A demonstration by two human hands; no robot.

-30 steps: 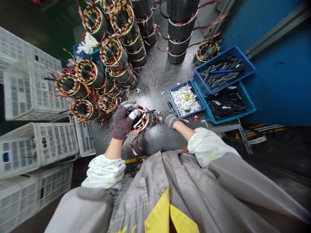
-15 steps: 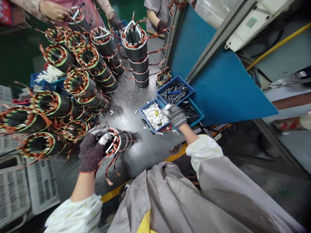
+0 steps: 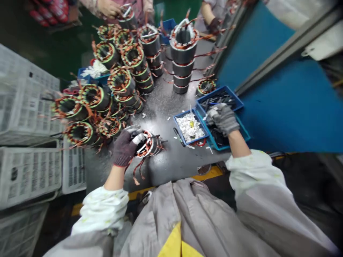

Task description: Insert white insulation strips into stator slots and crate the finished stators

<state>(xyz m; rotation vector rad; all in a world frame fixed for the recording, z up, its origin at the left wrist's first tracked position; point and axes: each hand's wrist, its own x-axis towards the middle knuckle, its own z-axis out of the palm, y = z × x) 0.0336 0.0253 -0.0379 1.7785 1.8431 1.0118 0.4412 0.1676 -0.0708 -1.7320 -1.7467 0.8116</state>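
Note:
My left hand (image 3: 125,145), in a dark glove with pale fingertips, is closed on the near rim of a motor stator (image 3: 150,143). The stator lies on its side, with copper windings, loose braided leads and dark sleeves sticking out. My right hand (image 3: 223,118), in a grey glove, is over the blue bin (image 3: 238,101) and the teal bin (image 3: 227,147), which hold black tube pieces. Its fingers are curled together and slightly blurred; whatever is between them is hidden. Left of it stands a small blue tray (image 3: 182,141) of white scraps with a yellow-handled tool.
Several stators (image 3: 134,76) stand stacked at the left and back, beside a taller stack (image 3: 183,67). White plastic crates (image 3: 29,171) are at the far left. A blue panel (image 3: 284,117) is on the right. Other people's hands (image 3: 108,8) are at the far side.
The view has turned left, so the scene sits further right. My right hand has moved from beside the white scraps to the bins of black tubes. My left hand stays on the stator.

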